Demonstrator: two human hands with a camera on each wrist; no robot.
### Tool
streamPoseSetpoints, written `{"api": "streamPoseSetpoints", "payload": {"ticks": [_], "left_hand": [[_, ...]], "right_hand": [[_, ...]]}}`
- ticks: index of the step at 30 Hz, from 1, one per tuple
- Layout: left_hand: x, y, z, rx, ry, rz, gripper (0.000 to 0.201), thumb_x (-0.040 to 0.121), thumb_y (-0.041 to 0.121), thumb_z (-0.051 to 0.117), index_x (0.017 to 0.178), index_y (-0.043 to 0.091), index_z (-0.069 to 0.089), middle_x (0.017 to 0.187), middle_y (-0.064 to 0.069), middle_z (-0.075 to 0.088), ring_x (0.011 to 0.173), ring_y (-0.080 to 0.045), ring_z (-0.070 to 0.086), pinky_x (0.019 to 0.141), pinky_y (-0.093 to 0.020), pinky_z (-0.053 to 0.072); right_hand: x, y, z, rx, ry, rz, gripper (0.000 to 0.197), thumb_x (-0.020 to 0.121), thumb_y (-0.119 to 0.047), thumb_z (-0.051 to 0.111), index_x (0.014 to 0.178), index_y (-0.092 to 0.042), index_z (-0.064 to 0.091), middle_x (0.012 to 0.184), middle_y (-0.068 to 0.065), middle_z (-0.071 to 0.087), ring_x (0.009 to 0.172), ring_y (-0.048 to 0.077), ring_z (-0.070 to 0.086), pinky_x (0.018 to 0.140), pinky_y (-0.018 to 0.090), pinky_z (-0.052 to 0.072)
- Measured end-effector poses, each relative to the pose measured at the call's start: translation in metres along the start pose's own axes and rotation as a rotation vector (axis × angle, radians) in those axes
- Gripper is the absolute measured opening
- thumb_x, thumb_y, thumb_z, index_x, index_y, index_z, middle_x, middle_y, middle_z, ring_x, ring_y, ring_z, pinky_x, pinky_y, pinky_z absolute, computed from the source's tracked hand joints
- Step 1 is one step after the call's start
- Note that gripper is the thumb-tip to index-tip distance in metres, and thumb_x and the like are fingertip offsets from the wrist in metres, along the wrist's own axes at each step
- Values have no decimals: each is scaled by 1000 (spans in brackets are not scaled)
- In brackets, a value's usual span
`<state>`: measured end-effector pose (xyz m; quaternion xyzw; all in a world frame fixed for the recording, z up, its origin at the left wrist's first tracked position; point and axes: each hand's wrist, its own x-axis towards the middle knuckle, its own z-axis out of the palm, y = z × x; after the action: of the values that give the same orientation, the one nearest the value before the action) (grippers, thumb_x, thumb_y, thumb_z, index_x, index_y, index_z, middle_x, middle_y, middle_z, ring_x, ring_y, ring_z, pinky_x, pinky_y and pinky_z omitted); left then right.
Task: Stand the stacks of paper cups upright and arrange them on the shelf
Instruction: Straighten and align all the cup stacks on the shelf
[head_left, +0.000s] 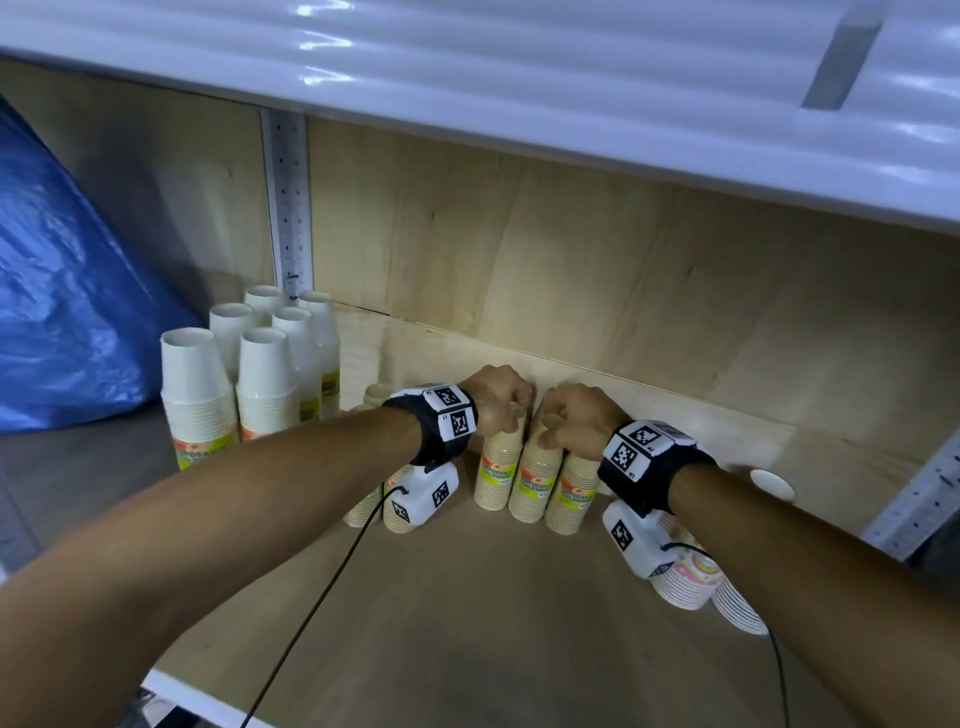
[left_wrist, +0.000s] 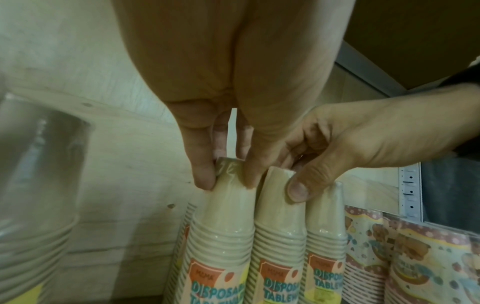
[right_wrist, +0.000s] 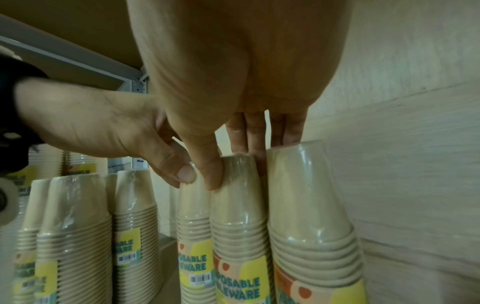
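Three wrapped beige cup stacks stand side by side, bases up, near the back wall of the wooden shelf (head_left: 519, 597). My left hand (head_left: 501, 410) (left_wrist: 226, 181) pinches the top of the left beige stack (head_left: 496, 475) (left_wrist: 226, 222) between thumb and fingers. Beside it, my right hand (head_left: 558, 423) (right_wrist: 236, 164) grips the top of the middle beige stack (head_left: 535, 483) (right_wrist: 236, 216); this stack leans slightly. The right beige stack (head_left: 574, 499) (right_wrist: 309, 205) touches the middle one, and no hand holds it.
Several white cup stacks (head_left: 265, 384) stand at the shelf's left end, and more beige stacks (right_wrist: 75, 222) stand under my left wrist. Patterned cup stacks (head_left: 696, 582) (left_wrist: 428, 259) lie at the right. A blue bag (head_left: 67, 312) sits far left. The upper shelf (head_left: 519, 78) hangs low overhead.
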<state>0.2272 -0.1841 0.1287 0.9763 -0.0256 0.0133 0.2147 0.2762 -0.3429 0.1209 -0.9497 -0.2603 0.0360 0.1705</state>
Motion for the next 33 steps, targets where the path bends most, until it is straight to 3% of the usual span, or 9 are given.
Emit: {"api": "streamPoseSetpoints", "payload": {"ticks": [5,9,14,20,29,33], "left_hand": [[1,-2,-1,-5,-14,-6,31,84,8,72,114,12,67,114,-7,66,96,-21,59,81,-31,51],[2,-2,-1,-20,-12,-15,34,84,8,72,117,14,65,118,-5,64,94,-17,56,76,-26,45],[0,-3,-6,-27,-1,-5,38,84,12,73,121,17,64,124,-3,61,110,-21,58,84,-28,48],[-9,-6,-22,-49,39,-14,42,83,27,76,122,21,63,111,0,57,101,-18,57,78,-25,44],[-43,-28,-58,-57,118,-106,45,84,18,75,126,23,60,123,-5,57,107,-22,58,79,-28,46],[-61,-43,-69,-63,153,-151,44,84,16,75,125,20,61,124,-4,55,111,-23,57,92,-35,51]], "right_hand": [[1,-4,2,-12,6,19,28,67,-35,75,90,-24,63,99,2,61,87,19,61,76,36,54],[-2,-7,-2,-16,10,3,24,70,-30,76,89,-20,66,96,3,65,86,19,62,77,37,55],[-4,-10,-8,-36,39,-21,36,68,-30,77,101,-19,66,104,1,62,95,20,61,82,36,53],[-7,-22,-14,-81,110,-63,38,72,-25,77,107,-14,67,97,-2,57,92,19,58,74,29,48],[-10,-55,-7,-59,123,-110,49,73,-34,76,118,-17,63,116,6,63,103,20,60,88,35,52],[-11,-72,2,-54,128,-153,51,73,-35,76,119,-20,62,120,6,61,109,21,58,91,35,50]]}}
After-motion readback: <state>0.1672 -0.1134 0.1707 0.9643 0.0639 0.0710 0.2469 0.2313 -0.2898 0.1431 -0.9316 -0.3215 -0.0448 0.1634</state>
